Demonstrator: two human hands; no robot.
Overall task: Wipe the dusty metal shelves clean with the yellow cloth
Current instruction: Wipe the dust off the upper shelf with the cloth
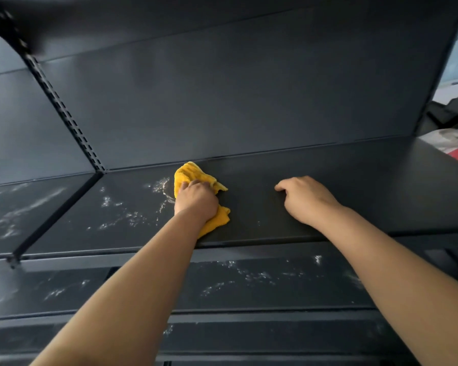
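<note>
While the left hand (196, 200) presses down on the bunched yellow cloth (193, 177), fingers curled over and gripping it, the cloth lies on the upper dark metal shelf (368, 180) near its back edge. White dust streaks (127, 212) spread just left of the cloth; the surface to its right looks clean. The right hand (306, 200) rests on that clean part, well apart from the cloth, fingers loosely curled, holding nothing. A slotted upright (64, 112) rises behind left. The lower shelf (249, 283) carries more dust. A white-and-red bag (455, 145) lies at the far right end.
</note>
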